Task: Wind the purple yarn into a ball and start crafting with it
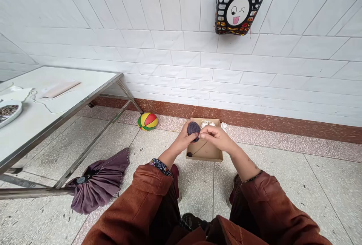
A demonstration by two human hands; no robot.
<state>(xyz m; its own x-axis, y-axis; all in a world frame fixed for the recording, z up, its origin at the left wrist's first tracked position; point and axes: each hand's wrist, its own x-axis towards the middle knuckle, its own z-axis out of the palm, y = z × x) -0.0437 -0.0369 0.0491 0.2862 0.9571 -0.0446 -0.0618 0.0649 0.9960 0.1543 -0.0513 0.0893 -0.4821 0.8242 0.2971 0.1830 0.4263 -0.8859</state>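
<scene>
Head view: your left hand [183,138] grasps the purple yarn ball [194,128]; right hand [212,135] pinches its strand at 3 o'clock—keep tension even.

A cardboard box [204,150] sits on the floor [283,177] at twelve o'clock, just before the wall [169,48]. Both hands meet above its far end: the left hand [185,138] at eleven o'clock, the right hand [216,136] at one, with the yarn ball [194,128] between them. A ball [147,121] lies at ten o'clock beside the box, an umbrella [97,181] nearer at eight, under the tabletop [42,116] edge. A basket [239,9] hangs on the wall above
</scene>
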